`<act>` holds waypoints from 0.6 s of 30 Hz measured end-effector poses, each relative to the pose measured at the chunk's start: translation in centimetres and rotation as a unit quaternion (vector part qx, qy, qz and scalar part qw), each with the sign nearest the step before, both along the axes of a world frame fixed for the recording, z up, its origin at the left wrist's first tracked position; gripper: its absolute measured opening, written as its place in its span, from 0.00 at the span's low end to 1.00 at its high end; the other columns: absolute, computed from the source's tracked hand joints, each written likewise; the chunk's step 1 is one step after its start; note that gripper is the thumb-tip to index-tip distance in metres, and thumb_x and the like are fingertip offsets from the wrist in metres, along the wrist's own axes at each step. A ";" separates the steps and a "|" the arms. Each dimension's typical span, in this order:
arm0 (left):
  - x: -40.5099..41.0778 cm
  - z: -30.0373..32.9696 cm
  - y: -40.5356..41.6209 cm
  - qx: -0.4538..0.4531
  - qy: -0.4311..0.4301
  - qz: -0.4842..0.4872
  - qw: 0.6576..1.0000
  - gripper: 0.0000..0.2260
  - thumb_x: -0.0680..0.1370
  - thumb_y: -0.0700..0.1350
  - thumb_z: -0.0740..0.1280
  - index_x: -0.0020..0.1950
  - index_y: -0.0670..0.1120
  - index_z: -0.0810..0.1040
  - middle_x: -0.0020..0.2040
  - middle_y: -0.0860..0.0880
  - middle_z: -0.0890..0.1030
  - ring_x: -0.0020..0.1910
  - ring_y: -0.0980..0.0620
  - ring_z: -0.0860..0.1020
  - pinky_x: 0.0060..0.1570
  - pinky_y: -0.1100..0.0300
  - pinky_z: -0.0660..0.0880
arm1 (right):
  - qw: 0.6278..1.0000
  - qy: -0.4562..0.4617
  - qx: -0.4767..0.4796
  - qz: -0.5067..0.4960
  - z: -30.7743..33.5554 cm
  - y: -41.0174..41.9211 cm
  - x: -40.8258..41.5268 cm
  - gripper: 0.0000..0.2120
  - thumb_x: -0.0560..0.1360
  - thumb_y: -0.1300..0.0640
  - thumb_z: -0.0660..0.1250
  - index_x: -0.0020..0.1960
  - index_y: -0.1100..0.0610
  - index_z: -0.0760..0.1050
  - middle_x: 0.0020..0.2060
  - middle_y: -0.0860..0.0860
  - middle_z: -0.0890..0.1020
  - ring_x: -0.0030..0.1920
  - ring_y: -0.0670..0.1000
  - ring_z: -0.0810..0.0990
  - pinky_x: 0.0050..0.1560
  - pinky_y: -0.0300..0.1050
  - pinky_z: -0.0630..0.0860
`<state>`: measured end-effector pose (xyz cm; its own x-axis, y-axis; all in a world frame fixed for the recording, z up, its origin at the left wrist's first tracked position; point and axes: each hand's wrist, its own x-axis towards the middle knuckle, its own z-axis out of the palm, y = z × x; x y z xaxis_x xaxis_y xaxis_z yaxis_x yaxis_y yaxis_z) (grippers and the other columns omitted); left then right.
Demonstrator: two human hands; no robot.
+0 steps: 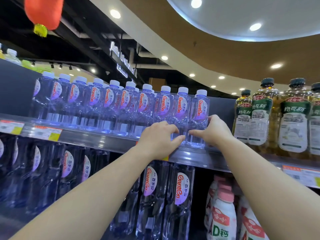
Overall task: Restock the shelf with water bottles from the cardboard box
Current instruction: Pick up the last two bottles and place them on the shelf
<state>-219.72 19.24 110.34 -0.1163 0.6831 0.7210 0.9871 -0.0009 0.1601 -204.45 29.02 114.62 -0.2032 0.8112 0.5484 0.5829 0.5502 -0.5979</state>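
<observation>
Fingers (174, 129) of the left hand (158, 141) curl loosely against the lower body of a water bottle (180, 115), the thumb pressed low near the base; whether they actually grip it cannot be told. The right hand (213, 130) cups the right side of the end bottle (199, 115), its index finger pointing left towards the left thumb, the two nearly touching. Both bottles stand upright at the right end of a row of water bottles (97, 101) on the upper shelf (107, 141), each with a white cap and an oval label reading "Ganten" in red with Chinese characters beside it. Just right of the end bottle stand amber drink bottles (259, 115) with dark caps and green-and-white labels in Chinese script. Price tags (46, 133) on the shelf's front rail are too blurred to read. Below, larger Ganten bottles (180, 196) are cut off by the frame's bottom edge, and white bottles (223, 219) with pink caps show "AD". A red lantern (44, 11) hangs at upper left, partly cropped. The cardboard box lies outside this view.
</observation>
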 end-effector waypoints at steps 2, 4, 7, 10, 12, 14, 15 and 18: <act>0.1 0.0 -0.2 -0.006 0.001 0.001 1.000 0.20 0.79 0.62 0.59 0.64 0.53 0.77 0.61 0.50 0.77 0.64 0.49 0.73 0.63 0.48 0.71 | 1.000 0.003 -0.005 -0.002 -0.1 -0.2 0.1 0.35 0.65 0.44 0.78 0.63 0.55 0.66 0.54 0.52 0.78 0.52 0.55 0.79 0.51 0.52 0.77; -0.1 -0.1 -0.6 -0.012 0.006 -0.004 1.000 0.21 0.79 0.62 0.59 0.65 0.52 0.76 0.62 0.49 0.77 0.65 0.49 0.71 0.64 0.48 0.70 | 1.000 0.007 0.004 -0.014 -0.3 -0.9 0.2 0.40 0.65 0.43 0.78 0.68 0.55 0.63 0.60 0.55 0.76 0.58 0.57 0.77 0.53 0.52 0.74; -1.6 -0.5 -1.9 0.017 0.001 -0.003 1.000 0.21 0.79 0.61 0.60 0.65 0.50 0.76 0.61 0.49 0.77 0.64 0.48 0.72 0.64 0.49 0.70 | 0.981 0.052 0.178 -0.064 -1.0 -2.3 -0.2 0.35 0.68 0.45 0.75 0.69 0.56 0.66 0.60 0.58 0.75 0.60 0.60 0.74 0.56 0.55 0.73; -4.1 -0.6 -3.5 0.041 -0.008 0.028 0.999 0.20 0.79 0.59 0.60 0.64 0.48 0.77 0.60 0.48 0.78 0.62 0.46 0.73 0.63 0.48 0.70 | 0.950 0.036 0.308 0.023 -2.1 -4.4 -2.5 0.18 0.72 0.52 0.71 0.60 0.57 0.76 0.54 0.56 0.80 0.56 0.60 0.76 0.56 0.53 0.71; -6.2 -0.6 -4.8 0.044 -0.021 0.043 0.998 0.19 0.80 0.57 0.60 0.64 0.48 0.77 0.61 0.47 0.78 0.63 0.46 0.73 0.63 0.48 0.70 | 0.947 -0.005 0.309 0.088 -2.9 -5.6 -5.2 0.11 0.73 0.53 0.70 0.53 0.57 0.80 0.50 0.55 0.81 0.54 0.59 0.77 0.54 0.51 0.70; -8.5 -0.7 -6.4 0.048 -0.031 0.054 0.997 0.18 0.80 0.54 0.60 0.64 0.48 0.77 0.61 0.47 0.78 0.63 0.45 0.73 0.63 0.48 0.70 | 0.946 -0.029 0.296 0.125 -3.5 -6.9 -8.1 0.09 0.74 0.54 0.70 0.52 0.56 0.80 0.49 0.54 0.81 0.54 0.58 0.77 0.55 0.50 0.70; -9.8 -0.8 -7.2 0.054 -0.029 0.059 0.996 0.18 0.80 0.54 0.59 0.64 0.47 0.78 0.60 0.46 0.78 0.62 0.45 0.73 0.62 0.48 0.70 | 0.946 -0.038 0.293 0.135 -3.7 -7.7 -9.6 0.09 0.74 0.54 0.69 0.53 0.55 0.80 0.49 0.53 0.81 0.54 0.57 0.77 0.56 0.50 0.71; -14.9 -1.0 -9.8 0.060 -0.032 0.079 0.994 0.19 0.78 0.54 0.58 0.63 0.47 0.79 0.59 0.46 0.79 0.62 0.45 0.74 0.62 0.49 0.70 | 0.943 -0.059 0.289 0.156 -4.1 -10.0 -14.4 0.10 0.75 0.53 0.68 0.55 0.55 0.80 0.51 0.53 0.82 0.55 0.56 0.78 0.58 0.53 0.73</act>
